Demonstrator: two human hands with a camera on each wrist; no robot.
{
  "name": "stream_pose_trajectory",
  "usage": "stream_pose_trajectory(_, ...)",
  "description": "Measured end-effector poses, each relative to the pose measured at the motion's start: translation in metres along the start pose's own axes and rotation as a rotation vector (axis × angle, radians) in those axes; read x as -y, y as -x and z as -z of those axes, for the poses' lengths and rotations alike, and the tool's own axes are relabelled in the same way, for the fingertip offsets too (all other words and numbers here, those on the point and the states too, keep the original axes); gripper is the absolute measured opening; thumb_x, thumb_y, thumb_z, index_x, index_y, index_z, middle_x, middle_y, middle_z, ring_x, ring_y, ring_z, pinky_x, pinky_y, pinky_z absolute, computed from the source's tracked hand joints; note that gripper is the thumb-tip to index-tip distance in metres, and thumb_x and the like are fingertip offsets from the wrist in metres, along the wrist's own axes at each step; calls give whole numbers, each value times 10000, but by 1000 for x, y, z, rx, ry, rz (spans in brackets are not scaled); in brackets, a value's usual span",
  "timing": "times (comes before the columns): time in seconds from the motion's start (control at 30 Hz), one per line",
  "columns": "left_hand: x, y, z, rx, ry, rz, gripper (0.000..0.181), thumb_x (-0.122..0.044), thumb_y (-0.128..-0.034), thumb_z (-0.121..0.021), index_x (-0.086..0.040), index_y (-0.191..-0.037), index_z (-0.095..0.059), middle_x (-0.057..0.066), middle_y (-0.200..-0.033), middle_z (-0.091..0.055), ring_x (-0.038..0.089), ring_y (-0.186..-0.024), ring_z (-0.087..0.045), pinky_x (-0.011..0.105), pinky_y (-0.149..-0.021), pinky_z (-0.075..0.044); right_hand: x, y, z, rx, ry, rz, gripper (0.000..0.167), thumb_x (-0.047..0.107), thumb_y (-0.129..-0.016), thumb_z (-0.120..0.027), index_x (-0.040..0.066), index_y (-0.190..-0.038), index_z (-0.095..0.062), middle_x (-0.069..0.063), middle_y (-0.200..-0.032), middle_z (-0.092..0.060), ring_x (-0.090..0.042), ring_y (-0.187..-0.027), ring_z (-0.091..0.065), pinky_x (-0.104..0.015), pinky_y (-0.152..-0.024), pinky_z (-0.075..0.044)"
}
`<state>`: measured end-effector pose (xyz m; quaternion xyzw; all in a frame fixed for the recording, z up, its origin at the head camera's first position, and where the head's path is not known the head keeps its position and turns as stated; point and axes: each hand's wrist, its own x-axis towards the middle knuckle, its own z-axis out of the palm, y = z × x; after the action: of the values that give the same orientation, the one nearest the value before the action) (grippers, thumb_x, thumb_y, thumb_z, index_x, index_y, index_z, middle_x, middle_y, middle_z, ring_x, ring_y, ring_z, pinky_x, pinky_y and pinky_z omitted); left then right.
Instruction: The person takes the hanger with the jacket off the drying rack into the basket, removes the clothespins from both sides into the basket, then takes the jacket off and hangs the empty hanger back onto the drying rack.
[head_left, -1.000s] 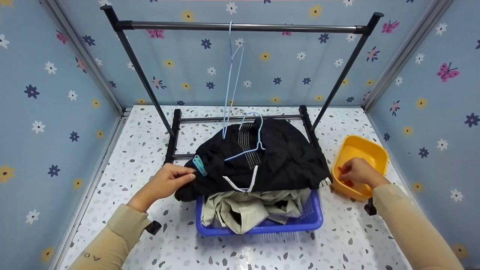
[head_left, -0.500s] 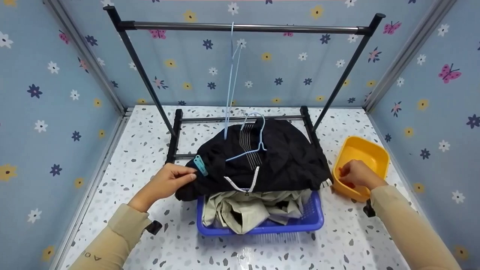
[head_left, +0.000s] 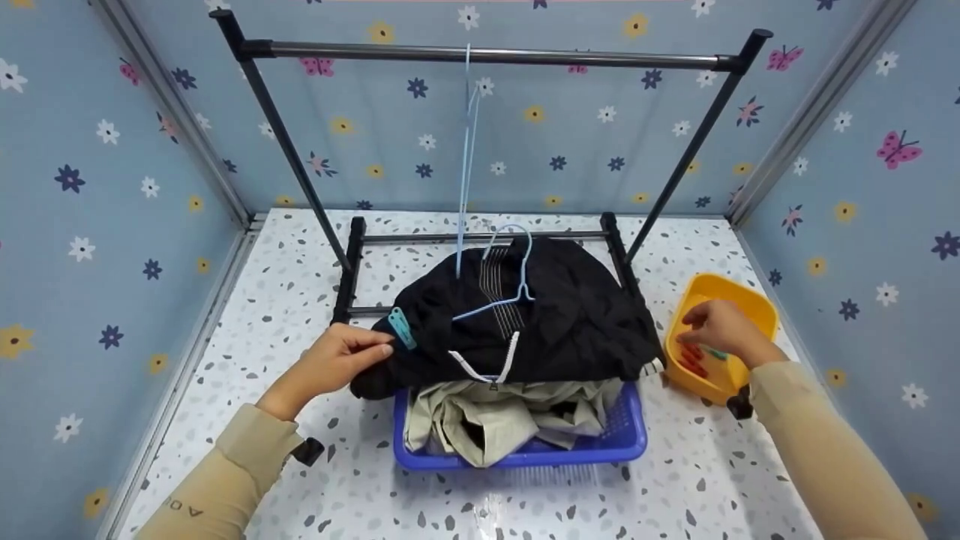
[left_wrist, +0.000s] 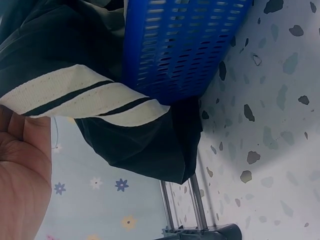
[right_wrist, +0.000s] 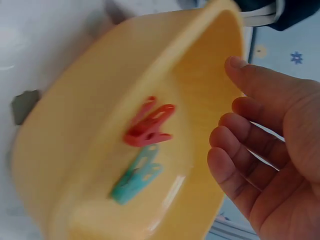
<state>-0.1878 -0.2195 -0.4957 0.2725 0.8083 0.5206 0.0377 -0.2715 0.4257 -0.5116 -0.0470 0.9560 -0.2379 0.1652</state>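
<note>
A black garment (head_left: 577,315) with white trim lies over a blue basket (head_left: 634,450). My left hand (head_left: 337,364) pinches its left edge with thumb and fingers, beside a teal clothespin (head_left: 401,328) fixed on the fabric. The striped white band (left_wrist: 87,95) of the garment shows in the left wrist view. A light blue hanger (head_left: 523,281) pokes out of the garment. My right hand (head_left: 724,330) hovers over a yellow basin (head_left: 761,304), fingers loosely bent, holding nothing visible. Red clothespins (right_wrist: 150,125) and a teal clothespin (right_wrist: 136,177) lie in the basin, apart from the fingers.
A dark clothes rack (head_left: 600,58) stands behind, with a second blue hanger (head_left: 466,150) on its rail. Grey-green cloth (head_left: 487,427) fills the basket. Flower-patterned walls (head_left: 112,247) enclose the speckled floor (head_left: 315,495) on three sides.
My right hand has risen off the clothespins in the basin and its fingers have loosened, so more of the clothespins show. The hanging hanger has turned slightly. My left hand stays put.
</note>
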Motion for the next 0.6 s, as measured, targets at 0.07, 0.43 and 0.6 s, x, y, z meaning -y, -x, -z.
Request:
stream_pose_trajectory(0.07, 0, 0, 0, 0, -3, 8, 142, -25, -1041, -689, -37, -1018, -828, 37, -853, -746, 2, -702, -577, 179, -643, -472, 7, 2, 6, -30, -6, 19, 492, 252, -944, -869, -89, -1272, -735, -223, -1101, -747, -294, -936, -637, -364, -846, -598)
stream_pose_trajectory(0.43, 1, -1, 0, 5, 9, 30, 154, -41, -1052, -683, -46, -1024, -834, 60, -885, -762, 18, -718, -601, 181, -660, -488, 51, 19, 30, -170, -70, 83, 500, 291, -987, -833, -24, -1354, -708, -198, -1127, -729, -303, -971, -639, -114, -775, -503)
stream_pose_trajectory(0.6, 1, -1, 1, 1, 3, 39, 155, -40, -1050, -684, -41, -1048, -839, 68, -921, -777, 13, -746, -615, 179, -686, -502, 75, 26, 34, -230, -77, 166, 477, 254, -981, -841, -22, -1351, -720, -187, -1073, -743, -293, -937, -660, -88, -752, -496)
